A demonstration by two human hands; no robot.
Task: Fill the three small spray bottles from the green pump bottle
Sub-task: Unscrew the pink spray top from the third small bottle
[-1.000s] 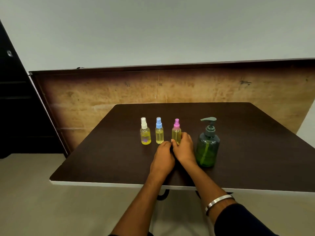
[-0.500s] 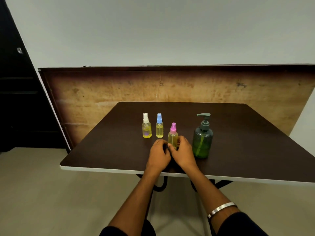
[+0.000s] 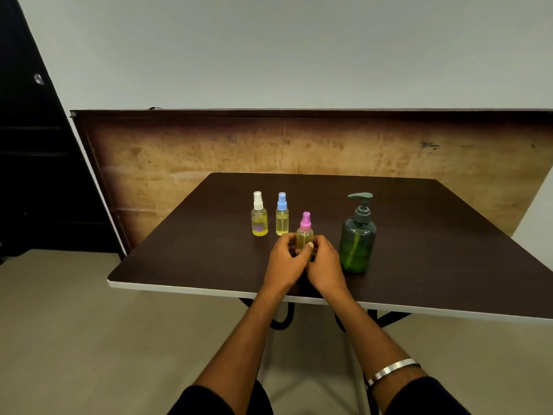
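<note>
A pale grey wall (image 3: 269,49) fills the upper half of the view, and a worn brown wooden board (image 3: 209,151) is propped upright along its base. A black panel (image 3: 27,163) is seen at the far left, and a beige floor (image 3: 74,324) lies below. A dark brown table (image 3: 434,235) with a white front edge is set in the middle of the view, seen from above and in front. On it, to the right, the green pump bottle (image 3: 357,238) is placed upright, its dark pump head turned to the left and green liquid visible in its lower part. Two bare forearms are stretched from the bottom edge over the near edge of the table; a silver bangle (image 3: 392,369) is worn on the right wrist, and dark sleeves are glimpsed at the bottom. The left hand (image 3: 284,262) and the right hand (image 3: 324,265) are brought together just left of the green pump bottle, and the pink-capped spray bottle (image 3: 305,230) is grasped low on its body by the curled fingers of both, held upright, with yellowish liquid showing inside. Whether its base touches the table cannot be told. Farther back and to the left, the blue-capped spray bottle (image 3: 282,214) and the white-capped spray bottle (image 3: 259,215) are stood side by side, both upright, capped, and holding yellow liquid.
</note>
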